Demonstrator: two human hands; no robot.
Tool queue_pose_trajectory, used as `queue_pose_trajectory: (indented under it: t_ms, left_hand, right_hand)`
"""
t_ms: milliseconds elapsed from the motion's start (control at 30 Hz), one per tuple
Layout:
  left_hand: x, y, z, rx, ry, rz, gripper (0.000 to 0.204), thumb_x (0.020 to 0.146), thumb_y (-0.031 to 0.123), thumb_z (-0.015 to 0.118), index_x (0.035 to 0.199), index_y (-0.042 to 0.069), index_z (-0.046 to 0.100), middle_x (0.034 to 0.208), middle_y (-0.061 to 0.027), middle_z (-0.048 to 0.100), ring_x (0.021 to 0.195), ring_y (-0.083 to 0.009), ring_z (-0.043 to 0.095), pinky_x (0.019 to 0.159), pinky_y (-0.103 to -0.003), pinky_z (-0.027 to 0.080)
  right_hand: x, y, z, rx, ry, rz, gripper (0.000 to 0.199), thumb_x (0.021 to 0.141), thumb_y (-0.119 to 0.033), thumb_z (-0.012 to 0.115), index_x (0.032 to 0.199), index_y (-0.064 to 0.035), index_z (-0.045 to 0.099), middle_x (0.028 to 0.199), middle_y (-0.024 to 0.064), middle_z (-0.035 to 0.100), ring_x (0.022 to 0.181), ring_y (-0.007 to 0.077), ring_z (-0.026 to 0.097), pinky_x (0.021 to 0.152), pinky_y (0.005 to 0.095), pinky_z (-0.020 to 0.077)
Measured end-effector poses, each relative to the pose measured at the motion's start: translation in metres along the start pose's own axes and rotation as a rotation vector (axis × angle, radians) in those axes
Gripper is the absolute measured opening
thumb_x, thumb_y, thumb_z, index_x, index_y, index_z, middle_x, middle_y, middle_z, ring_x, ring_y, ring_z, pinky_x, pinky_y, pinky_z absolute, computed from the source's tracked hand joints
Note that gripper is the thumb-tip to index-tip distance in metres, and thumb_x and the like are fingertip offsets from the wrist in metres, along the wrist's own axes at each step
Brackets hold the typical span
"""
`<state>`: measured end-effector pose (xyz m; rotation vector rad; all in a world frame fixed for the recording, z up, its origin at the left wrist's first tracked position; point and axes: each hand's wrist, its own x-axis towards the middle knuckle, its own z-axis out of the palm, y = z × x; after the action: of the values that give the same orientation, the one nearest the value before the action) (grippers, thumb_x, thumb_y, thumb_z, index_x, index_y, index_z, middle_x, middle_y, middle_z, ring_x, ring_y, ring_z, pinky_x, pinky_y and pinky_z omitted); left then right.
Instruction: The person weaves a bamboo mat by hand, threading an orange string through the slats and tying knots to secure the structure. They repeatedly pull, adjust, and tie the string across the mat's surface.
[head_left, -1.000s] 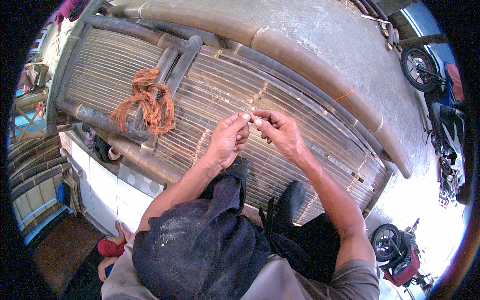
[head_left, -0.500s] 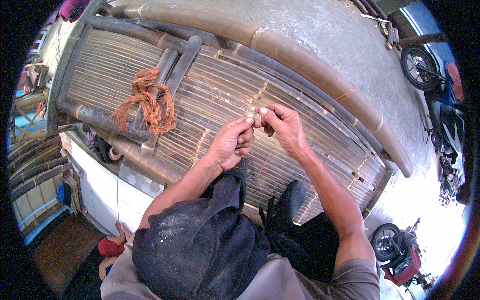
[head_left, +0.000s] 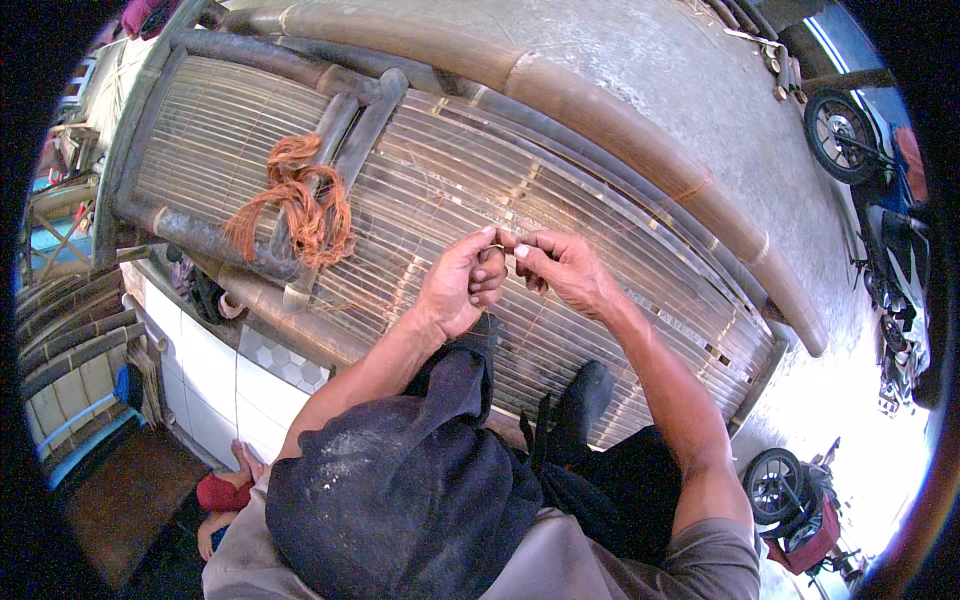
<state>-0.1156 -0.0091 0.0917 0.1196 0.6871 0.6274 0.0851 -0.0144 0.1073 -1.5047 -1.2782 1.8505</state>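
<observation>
Compared with the earlier frame, the right hand [head_left: 568, 270] sits slightly lower; the left hand [head_left: 458, 280] is nearly unchanged. Both hands are pinched narrow at the fingertips; whatever they hold is too small to tell. One orange strand bundle [head_left: 300, 210] lies to their left, across the slatted bamboo frame [head_left: 460, 160]. Two wheels [head_left: 775, 485] show at right.

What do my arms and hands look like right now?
Your left hand and right hand are ungloved, with no watch or bracelet visible. Both forearms are bare. A short, plain grey-brown sleeve covers your right upper arm.
</observation>
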Motion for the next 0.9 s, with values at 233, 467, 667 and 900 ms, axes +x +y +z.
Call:
queue_pose_trajectory:
  t_ms: [233,467,667,900]
  left_hand:
    - [0.002,0.001,-0.008,0.192,0.144,0.070,0.028,0.107,0.033,0.048,0.108,0.008,0.061,0.066,0.0051,0.044,0.053,-0.0041,0.036,0.046,-0.020,0.032]
    - [0.001,0.006,-0.030,0.513,0.248,0.170,0.031,0.105,0.035,0.052,0.105,0.007,0.067,0.077,0.0019,0.058,0.059,-0.0060,0.050,0.050,-0.024,0.043]
    - [0.008,-0.002,-0.052,0.885,0.352,0.443,0.033,0.107,0.031,0.050,0.107,0.004,0.068,0.074,0.0025,0.053,0.068,-0.0064,0.050,0.059,-0.022,0.042]
    - [-0.002,0.000,-0.069,0.939,0.279,0.514,0.030,0.107,0.030,0.050,0.107,0.006,0.068,0.070,0.0035,0.049,0.064,-0.0060,0.044,0.057,-0.023,0.038]
  right_hand:
    - [0.000,0.000,-0.003,-0.323,0.034,-0.050,0.034,0.099,-0.033,0.061,0.090,-0.0010,0.067,0.065,0.0062,0.053,0.062,0.0137,0.048,0.057,0.0372,0.0418]
    - [0.004,0.030,-0.001,-0.389,0.043,-0.048,0.038,0.099,-0.036,0.060,0.088,-0.0004,0.068,0.065,0.0102,0.055,0.060,0.0200,0.051,0.057,0.0396,0.0426]
    - [0.009,0.087,0.029,-0.655,0.081,-0.063,0.039,0.097,-0.036,0.056,0.093,0.0002,0.069,0.081,0.0281,0.066,0.074,0.0422,0.066,0.069,0.0510,0.0513]
    - [-0.009,0.120,0.066,-0.735,0.023,0.072,0.036,0.098,-0.034,0.054,0.096,-0.0016,0.069,0.088,0.0302,0.067,0.086,0.0506,0.065,0.076,0.0577,0.0516]
